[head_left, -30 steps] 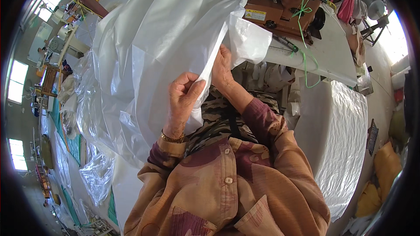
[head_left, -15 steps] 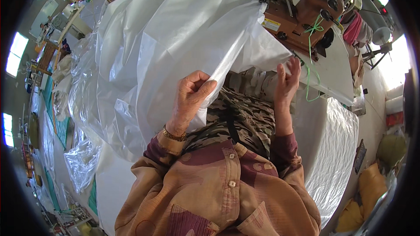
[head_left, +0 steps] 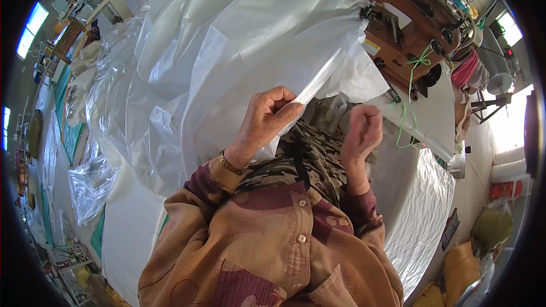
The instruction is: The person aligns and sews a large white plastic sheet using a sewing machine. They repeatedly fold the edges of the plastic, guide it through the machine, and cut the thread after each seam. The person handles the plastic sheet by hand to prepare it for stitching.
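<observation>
My left hand (head_left: 267, 119) pinches the folded edge of a large white translucent plastic sheet (head_left: 239, 51), which billows up and away to the left. The folded edge runs taut from my fingers toward a brown sewing machine (head_left: 409, 28) at the upper right. My right hand (head_left: 361, 133) hovers just right of the sheet, fingers loosely curled with nothing in them. A gold bracelet sits on my left wrist. My brown patterned shirt fills the lower middle.
A green thread (head_left: 406, 113) hangs from the machine over a white table (head_left: 438, 119). A white woven bag stack (head_left: 421, 210) lies at right. Crumpled clear plastic (head_left: 91, 182) piles at left. Yellow sacks (head_left: 489, 227) sit lower right.
My right hand let go of the sheet's edge, swung out to the right and now curls below the machine. My left hand stayed pinched on the edge, now pulled taut.
</observation>
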Demonstrator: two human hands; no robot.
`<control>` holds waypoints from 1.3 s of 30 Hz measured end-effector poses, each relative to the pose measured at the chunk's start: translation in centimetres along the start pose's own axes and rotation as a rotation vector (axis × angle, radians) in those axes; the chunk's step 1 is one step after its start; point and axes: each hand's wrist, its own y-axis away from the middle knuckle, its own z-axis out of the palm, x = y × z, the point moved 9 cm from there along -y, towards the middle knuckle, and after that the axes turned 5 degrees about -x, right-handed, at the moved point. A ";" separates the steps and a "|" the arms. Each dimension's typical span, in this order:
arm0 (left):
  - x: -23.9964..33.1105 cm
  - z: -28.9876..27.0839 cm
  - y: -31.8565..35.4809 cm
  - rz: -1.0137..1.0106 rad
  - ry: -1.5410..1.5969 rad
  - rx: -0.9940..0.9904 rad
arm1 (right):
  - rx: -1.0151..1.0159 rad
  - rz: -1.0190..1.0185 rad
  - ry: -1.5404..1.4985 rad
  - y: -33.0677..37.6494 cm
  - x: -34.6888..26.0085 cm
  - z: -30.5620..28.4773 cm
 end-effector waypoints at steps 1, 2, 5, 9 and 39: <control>0.0 0.0 -0.1 0.011 0.006 -0.001 | 0.067 0.179 -0.065 0.4 2.9 -0.7; -0.3 0.0 -0.1 0.021 0.013 -0.003 | 0.191 0.198 -0.279 0.1 5.5 -1.1; -0.4 0.1 -0.5 0.036 0.030 -0.010 | 0.428 0.309 -0.322 0.1 11.4 -2.3; -0.5 -0.2 -0.3 0.006 0.052 -0.001 | 0.020 0.596 -0.643 -2.2 13.5 -0.3; -0.4 1.0 0.4 -0.019 0.202 -0.072 | -0.420 -0.320 0.101 2.4 -8.6 7.7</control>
